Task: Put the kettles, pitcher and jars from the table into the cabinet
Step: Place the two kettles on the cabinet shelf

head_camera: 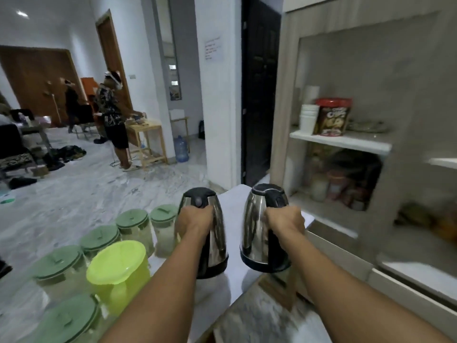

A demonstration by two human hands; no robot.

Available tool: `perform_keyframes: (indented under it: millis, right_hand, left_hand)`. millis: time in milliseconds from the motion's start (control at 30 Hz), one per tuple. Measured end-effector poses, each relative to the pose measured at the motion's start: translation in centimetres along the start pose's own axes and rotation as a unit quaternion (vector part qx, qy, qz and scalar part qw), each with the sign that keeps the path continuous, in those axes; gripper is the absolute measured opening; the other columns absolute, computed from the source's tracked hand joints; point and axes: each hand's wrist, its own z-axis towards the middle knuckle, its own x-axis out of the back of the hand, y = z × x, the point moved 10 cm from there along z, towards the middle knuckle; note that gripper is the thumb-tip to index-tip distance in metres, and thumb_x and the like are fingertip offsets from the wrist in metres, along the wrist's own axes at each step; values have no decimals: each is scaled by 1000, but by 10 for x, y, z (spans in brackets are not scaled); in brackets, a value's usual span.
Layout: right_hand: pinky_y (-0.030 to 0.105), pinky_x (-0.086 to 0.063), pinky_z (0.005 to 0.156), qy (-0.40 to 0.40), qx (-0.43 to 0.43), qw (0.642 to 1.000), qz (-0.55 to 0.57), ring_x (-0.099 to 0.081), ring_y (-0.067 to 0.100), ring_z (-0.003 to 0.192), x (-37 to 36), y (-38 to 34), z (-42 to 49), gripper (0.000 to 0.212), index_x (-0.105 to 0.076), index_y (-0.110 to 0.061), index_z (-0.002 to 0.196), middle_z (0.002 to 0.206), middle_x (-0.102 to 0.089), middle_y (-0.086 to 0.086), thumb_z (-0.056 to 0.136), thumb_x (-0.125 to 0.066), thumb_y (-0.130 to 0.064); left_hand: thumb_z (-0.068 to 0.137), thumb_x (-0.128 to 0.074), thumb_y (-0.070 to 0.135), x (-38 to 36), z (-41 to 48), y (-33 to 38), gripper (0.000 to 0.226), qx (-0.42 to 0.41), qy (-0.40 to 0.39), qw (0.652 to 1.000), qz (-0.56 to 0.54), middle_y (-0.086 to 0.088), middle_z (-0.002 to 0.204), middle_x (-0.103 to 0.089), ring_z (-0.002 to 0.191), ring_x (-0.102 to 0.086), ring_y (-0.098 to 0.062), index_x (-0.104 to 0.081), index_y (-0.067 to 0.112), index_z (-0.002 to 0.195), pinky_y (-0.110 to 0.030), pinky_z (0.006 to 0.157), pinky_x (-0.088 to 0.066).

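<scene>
Both kettles are up off the table at once: the left hand [195,220] is wrapped tight round the handle of the left kettle [212,233], and the right hand [284,220] is closed the same way round the handle of the right kettle [262,226], the two steel bodies hanging side by side with only a narrow gap between them. They hang in front of the cabinet [346,144], which stands open to the right. That is where I would expect trouble. With both hands full there is nothing free to steady anything, and the shelves look crowded, with a stack of white cups [308,117] and a snack bag [332,117] on the upper shelf and bottles packed into the darker one below, so a kettle pushed in carelessly could knock something over. The kettles could also clank together on the swing across. The green-lidded jars [132,219] and the yellow-green pitcher [118,271] are on the table [237,209], close to the left forearm, and an elbow drifting out might tip one. The picture is blurred, so I cannot tell how much room the shelves have.
</scene>
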Motion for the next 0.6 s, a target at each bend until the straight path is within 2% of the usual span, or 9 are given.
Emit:
perform_keyframes:
  millis: [33,100,200,300,400,467,533,600]
  right_hand:
    - [36,-60,72,25,0,1000,11,-70,32,74,23,0,-4,35,-72,-9,84,79,-74,9,57,-67,-30]
    - [39,-62,74,70,-2,997,36,-73,32,74,72,-2,-8,41,-75,-9,83,77,-76,10,53,-65,-36]
    - [38,-62,76,144,-2,987,73,-74,32,75,155,-7,-19,44,-75,-8,87,81,-77,10,54,-66,-37]
    - [38,-61,78,206,14,973,100,-73,32,80,236,-13,-23,39,-74,-8,90,85,-77,9,62,-70,-35]
    - [39,-61,79,265,34,958,108,-72,33,84,315,-21,-23,32,-69,-8,86,90,-76,10,63,-71,-31]
    - [36,-58,81,296,47,948,105,-70,34,88,368,-26,-23,26,-65,-12,87,94,-74,10,67,-71,-27]
    - [33,-54,77,319,60,940,104,-69,35,91,421,-27,-17,32,-68,-7,97,96,-74,11,72,-69,-27]
    - [33,-53,71,347,78,929,100,-70,34,86,471,-27,-9,35,-70,-5,97,93,-74,12,72,-67,-29]
  left_hand:
    - [84,-63,32,-2,-13,15,44,-23,-9,1000,2,-21,120,-66,108,-63,-38,-65,4,118,-36,87,-49]
    - [84,-63,32,-11,-43,48,37,-69,-36,997,-16,-21,117,-66,107,-63,-37,-67,4,109,-33,84,-47]
    - [83,-62,27,-36,-89,99,16,-135,-83,987,-36,-16,101,-65,90,-61,-33,-59,12,88,-30,79,-47]
    - [74,-65,27,-71,-133,143,26,-154,-129,977,-72,-8,93,-64,85,-61,-29,-60,9,92,-32,80,-52]
    - [65,-65,29,-112,-180,184,32,-161,-180,963,-120,-10,92,-72,86,-69,-32,-67,12,93,-42,83,-59]
    - [62,-64,29,-142,-213,210,33,-170,-210,952,-143,-11,88,-73,82,-71,-31,-70,11,89,-43,80,-61]
    - [60,-64,31,-174,-246,239,37,-188,-223,943,-161,-12,89,-74,82,-72,-31,-72,10,89,-42,79,-61]
    - [63,-63,32,-205,-282,267,36,-216,-231,932,-176,-12,90,-74,85,-71,-31,-71,10,91,-41,80,-61]
